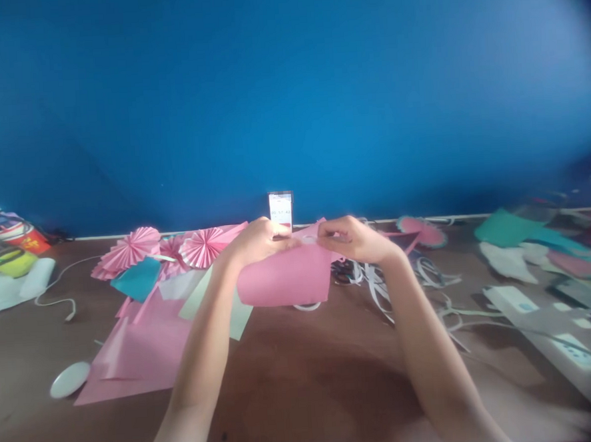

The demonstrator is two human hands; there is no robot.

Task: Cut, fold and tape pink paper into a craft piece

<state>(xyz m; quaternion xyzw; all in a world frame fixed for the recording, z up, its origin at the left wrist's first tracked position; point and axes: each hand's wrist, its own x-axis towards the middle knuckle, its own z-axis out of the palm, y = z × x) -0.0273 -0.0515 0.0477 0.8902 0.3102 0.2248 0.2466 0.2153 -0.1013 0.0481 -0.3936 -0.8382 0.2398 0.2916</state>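
Observation:
A pink sheet of paper point(285, 279) hangs between my two hands, above the table. My left hand point(263, 241) pinches its top edge near the left side. Thumb and fingers of my right hand point(351, 239) are closed at the top right of the same sheet. A small whitish patch shows on the upper edge between the hands; I cannot tell what it is. Just behind my left hand stands a phone point(281, 210) with a lit screen, upright near the blue wall. Part of a white ring point(308, 307) shows under the sheet's lower edge.
Pleated pink paper fans point(203, 248), a teal piece point(137, 280) and larger pink sheets point(143, 344) lie left. A white disc point(69, 380) is near them. White strips point(377, 286) lie right, with power strips point(578, 352) and cables beyond. The blue wall point(288, 101) bounds the back.

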